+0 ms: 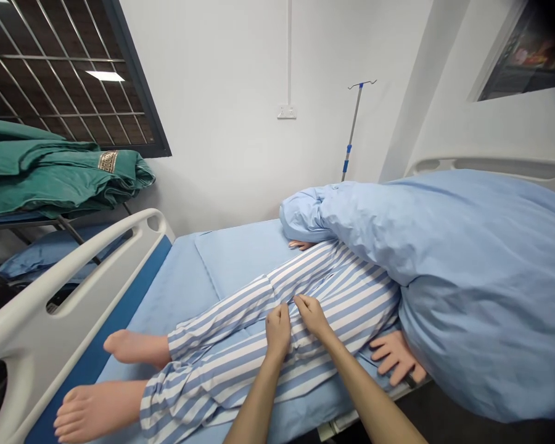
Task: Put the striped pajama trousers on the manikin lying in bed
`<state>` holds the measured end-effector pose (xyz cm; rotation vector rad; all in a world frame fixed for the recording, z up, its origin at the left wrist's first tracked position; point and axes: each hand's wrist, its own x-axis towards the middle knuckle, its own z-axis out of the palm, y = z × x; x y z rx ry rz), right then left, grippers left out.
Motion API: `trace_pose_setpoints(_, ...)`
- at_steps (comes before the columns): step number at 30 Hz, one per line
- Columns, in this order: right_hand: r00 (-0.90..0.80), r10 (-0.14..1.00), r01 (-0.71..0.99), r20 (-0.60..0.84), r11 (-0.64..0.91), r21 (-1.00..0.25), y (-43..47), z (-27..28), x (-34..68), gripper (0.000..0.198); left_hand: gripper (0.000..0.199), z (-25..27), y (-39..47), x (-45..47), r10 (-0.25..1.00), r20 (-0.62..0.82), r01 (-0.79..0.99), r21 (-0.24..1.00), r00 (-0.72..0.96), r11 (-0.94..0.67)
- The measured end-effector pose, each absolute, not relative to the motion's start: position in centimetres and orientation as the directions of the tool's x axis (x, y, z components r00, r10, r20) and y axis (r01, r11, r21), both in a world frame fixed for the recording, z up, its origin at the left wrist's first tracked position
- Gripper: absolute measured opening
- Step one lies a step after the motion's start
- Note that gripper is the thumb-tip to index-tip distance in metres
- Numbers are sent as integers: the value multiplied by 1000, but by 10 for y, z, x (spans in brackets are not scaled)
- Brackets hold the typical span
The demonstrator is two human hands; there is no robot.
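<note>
A manikin lies on the bed in blue-and-white striped trousers (pixel 240 364), its bare feet (pixel 102 410) toward the left. My left hand (pixel 278 330) is closed on the trouser cloth above the nearer knee. Close beside it on the right, my right hand (pixel 311 314) pinches the same cloth, its fingertips partly hidden. A light blue quilt (pixel 467 265) lies bunched over the manikin's upper body and hides it. From under the quilt's edge the manikin's hand (pixel 398 357) sticks out, palm down, with its fingers spread.
The bed's pale footboard (pixel 97 240) rises at the left, and a headboard (pixel 490 163) stands at the far right. Behind the bed is an IV pole (pixel 353 132). Green cloth (pixel 60 176) is piled on a rack beneath the barred window (pixel 65 68).
</note>
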<state>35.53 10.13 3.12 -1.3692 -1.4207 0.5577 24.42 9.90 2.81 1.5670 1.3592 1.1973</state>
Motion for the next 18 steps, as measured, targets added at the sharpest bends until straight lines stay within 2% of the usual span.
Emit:
trace_pose_setpoints(4,229,913,376,339,238,-895,101,28,358,36,37,34,94,260,987,160,190,969,1,-158)
trace_pose_setpoints(8,258,915,309,311,227,-924,103,31,361,36,43,41,94,289,991,95,29,995,-98,-93)
trace_pose_setpoints(11,302,907,282,294,209,-936,103,30,361,35,43,39,95,301,982,77,77,995,-171,-64)
trace_pose_setpoints(14,311,904,270,293,211,-939,102,31,359,34,43,33,95,300,982,126,160,982,-144,-102)
trace_pose_setpoints(18,282,907,323,312,217,-921,101,39,363,34,42,29,96,295,983,152,180,975,-101,-132)
